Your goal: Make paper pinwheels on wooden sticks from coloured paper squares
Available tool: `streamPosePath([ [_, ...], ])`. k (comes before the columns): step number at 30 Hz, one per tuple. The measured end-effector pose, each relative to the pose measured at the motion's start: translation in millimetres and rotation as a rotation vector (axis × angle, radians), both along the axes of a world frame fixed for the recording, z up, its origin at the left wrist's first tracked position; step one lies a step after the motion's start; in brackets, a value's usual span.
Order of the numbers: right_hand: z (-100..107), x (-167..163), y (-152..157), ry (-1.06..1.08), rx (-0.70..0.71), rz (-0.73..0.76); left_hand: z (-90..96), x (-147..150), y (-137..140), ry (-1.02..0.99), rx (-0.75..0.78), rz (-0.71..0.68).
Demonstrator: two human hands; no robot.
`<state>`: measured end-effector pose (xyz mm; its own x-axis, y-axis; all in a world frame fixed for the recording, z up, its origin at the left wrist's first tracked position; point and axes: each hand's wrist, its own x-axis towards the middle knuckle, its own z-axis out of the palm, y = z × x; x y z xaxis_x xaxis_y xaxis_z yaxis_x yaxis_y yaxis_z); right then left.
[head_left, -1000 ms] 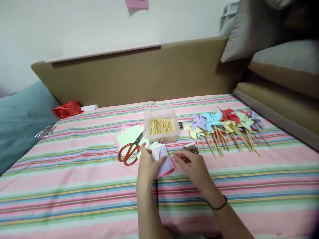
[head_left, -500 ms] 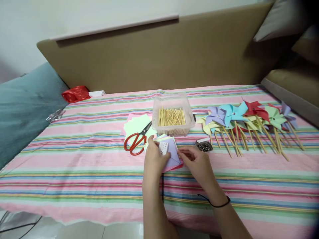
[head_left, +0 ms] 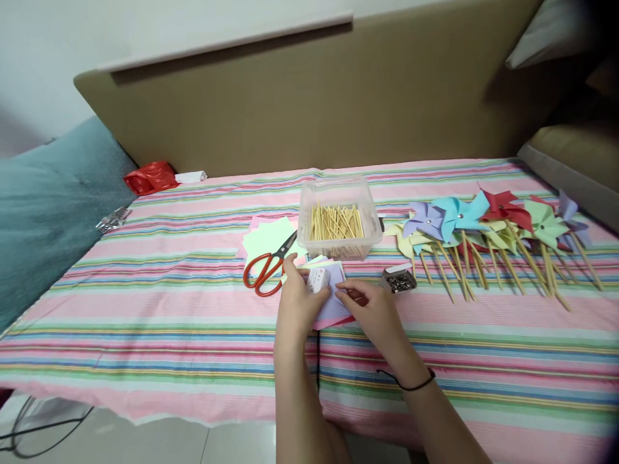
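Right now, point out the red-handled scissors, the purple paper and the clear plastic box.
Red-handled scissors (head_left: pixel 281 252): head view, pivot.
Purple paper (head_left: pixel 334 308): head view, lower part.
Clear plastic box (head_left: pixel 340 244): head view, front rim.

Small white block (head_left: pixel 318 280), its print too tiny for reading

Pink striped cloth (head_left: pixel 169 316), purple paper (head_left: pixel 331 309), red-handled scissors (head_left: pixel 281 252)

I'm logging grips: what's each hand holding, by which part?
Left hand: thumb at the lower edge of a white block, hold partly hidden. Right hand: fingers on the purple paper's right side; pinch unclear.
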<state>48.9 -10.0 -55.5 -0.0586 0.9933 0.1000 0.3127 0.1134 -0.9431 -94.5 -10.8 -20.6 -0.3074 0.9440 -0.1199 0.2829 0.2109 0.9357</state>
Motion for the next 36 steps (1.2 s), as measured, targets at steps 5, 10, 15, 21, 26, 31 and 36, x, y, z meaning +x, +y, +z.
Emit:
streamPosePath([
  [5, -0.3, -3.0, -1.8, -0.035, -0.049, -0.046, 8.6, -16.5, -10.2, -0.147, 0.065, 0.086],
  [10, 3.7, -3.4, -2.4, 0.124, -0.163, -0.068, 10.4, -28.6, -16.1, -0.207, 0.186, 0.199],
  [15, 6.6, -0.2, -0.9, 0.401, -0.29, -0.056, 10.4, -29.7, -17.1, -0.279, 0.204, 0.245],
  [21, 8.3, 1.4, -1.0, 0.652, -0.407, -0.075, 14.2, -27.4, -19.0, -0.295, 0.208, 0.282],
  [26, 10.9, 3.7, -2.2, 0.82, -0.577, 0.018, 15.0, -27.1, -17.8, -0.323, 0.222, 0.309],
  [31, 17.3, 8.5, -0.4, 1.006, -0.67, 0.051, 14.6, -27.5, -17.4, -0.347, 0.233, 0.358],
  [36, 17.6, 9.6, 2.4, 1.23, -0.745, -0.04, 15.9, -25.4, -17.6, -0.385, 0.223, 0.339],
])
